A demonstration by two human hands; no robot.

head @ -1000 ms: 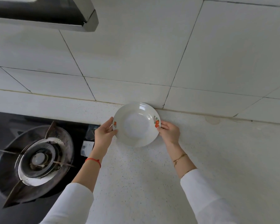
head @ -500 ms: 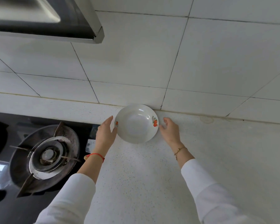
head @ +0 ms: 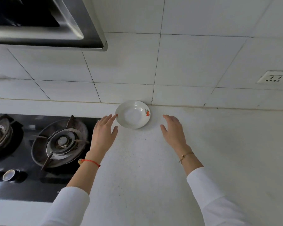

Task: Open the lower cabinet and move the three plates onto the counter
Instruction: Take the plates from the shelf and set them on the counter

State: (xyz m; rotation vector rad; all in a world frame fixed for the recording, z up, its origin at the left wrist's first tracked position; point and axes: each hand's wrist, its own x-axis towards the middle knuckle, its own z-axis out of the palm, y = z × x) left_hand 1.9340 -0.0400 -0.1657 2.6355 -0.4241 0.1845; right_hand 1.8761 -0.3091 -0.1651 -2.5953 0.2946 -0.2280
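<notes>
Plate [head: 133, 114] sits on the counter [head: 153, 160] by the wall. Left hand [head: 103, 132] and right hand [head: 174, 129] are both spread wide, holding nothing, so I'd lift straight clear without nudging it.

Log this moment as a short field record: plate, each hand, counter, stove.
plate: white plate with red motifs on the rim, flat on the counter by the wall
left hand: left hand open; fingertips at the plate's left rim, contact unclear
right hand: right hand open, apart from the plate
counter: speckled white counter; one plate in view
stove: gas stove left of the plate, unlit
</notes>
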